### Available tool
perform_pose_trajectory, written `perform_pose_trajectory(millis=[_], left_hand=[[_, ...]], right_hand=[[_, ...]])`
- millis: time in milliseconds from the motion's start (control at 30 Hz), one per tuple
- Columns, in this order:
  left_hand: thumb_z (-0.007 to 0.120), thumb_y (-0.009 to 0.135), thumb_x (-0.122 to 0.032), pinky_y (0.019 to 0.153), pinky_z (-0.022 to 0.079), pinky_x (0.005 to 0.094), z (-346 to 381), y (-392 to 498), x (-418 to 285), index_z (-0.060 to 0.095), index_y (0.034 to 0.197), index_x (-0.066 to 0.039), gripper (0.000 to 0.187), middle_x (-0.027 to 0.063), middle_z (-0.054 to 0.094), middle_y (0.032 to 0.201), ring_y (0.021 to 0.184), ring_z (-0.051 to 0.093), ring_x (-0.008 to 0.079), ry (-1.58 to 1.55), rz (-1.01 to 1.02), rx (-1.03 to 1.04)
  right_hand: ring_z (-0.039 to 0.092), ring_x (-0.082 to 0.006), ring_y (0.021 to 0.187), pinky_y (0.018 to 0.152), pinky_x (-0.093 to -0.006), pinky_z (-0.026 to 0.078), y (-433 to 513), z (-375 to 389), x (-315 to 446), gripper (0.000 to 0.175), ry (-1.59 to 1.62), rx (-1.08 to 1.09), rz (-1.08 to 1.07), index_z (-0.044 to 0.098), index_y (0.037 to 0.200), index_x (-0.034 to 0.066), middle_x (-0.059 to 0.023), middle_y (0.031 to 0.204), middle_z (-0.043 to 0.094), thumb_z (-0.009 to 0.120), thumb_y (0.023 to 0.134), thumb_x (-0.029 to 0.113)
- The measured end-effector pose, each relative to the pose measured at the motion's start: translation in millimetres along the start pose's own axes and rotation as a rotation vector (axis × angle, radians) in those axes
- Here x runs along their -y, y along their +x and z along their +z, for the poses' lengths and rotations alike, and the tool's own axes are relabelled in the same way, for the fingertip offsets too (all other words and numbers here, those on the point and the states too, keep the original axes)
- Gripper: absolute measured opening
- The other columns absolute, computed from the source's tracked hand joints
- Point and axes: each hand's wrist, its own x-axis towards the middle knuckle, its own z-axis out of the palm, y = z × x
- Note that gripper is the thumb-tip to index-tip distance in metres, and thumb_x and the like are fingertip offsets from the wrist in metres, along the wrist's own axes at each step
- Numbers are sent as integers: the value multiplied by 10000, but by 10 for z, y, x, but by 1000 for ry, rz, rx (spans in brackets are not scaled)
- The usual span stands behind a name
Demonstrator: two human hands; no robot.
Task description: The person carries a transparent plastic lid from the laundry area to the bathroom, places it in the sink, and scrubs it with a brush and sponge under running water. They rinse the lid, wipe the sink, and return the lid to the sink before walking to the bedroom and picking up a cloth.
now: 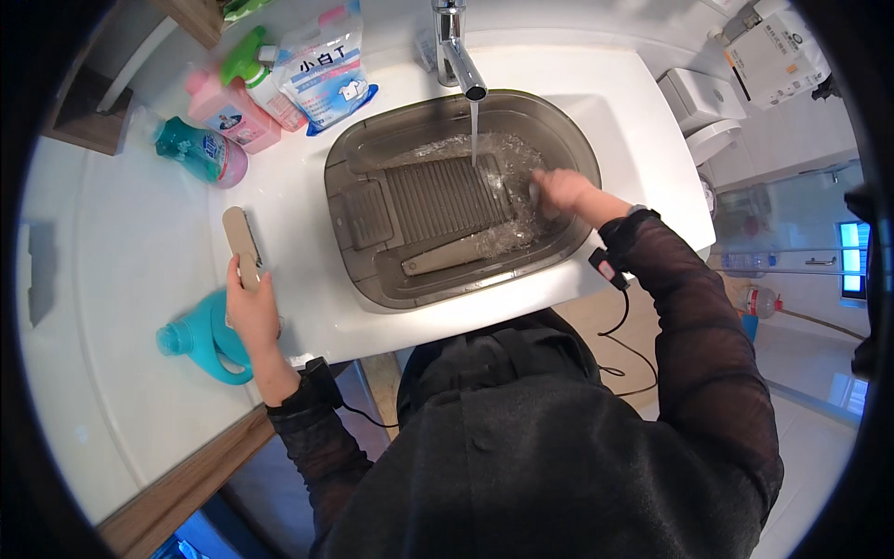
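Observation:
A grey translucent plastic basin (342, 272) with a ribbed washboard (447, 199) stands in the white sink. Water runs into it from the chrome faucet (457, 59). My right hand (559, 191) is over the basin's right side at the churning water, blurred; whether it holds something cannot be told. My left hand (251, 300) grips the handle of a beige scrub brush (239, 230) on the counter's left side, bristles facing right. Beside that hand lies a teal detergent jug (209, 335). A long beige strip-like object (447, 257) lies in the basin's lower part, partly under bubbles.
At the back left stand a teal and pink bottle (202, 151), a pink bottle (234, 115), a green-topped spray bottle (269, 87) and a detergent bag (325, 77). A toilet (702, 105) is at the right. Black cables hang from both wrists.

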Motion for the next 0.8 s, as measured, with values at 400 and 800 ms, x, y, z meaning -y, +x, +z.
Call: perform_pose_trajectory(millis=[400, 800], left_hand=[[676, 859, -62, 831, 488, 332, -100, -211, -60, 479, 1401, -36, 577, 148, 641, 1102, 929, 611, 212, -123, -21, 59], [633, 884, 8, 924, 462, 311, -118, -484, -114, 459, 1411, -25, 556, 153, 607, 1224, 1068, 598, 197, -333, -24, 18]], right_hand=[[554, -400, 1202, 974, -450, 482, -21, 175, 127, 621, -318, 68, -89, 408, 1444, 163, -206, 1476, 418, 627, 879, 296], [674, -332, 1037, 825, -471, 603, -212, -309, -70, 384, 1895, 109, 45, 588, 1175, 16, -157, 1096, 673, 396, 1017, 309]])
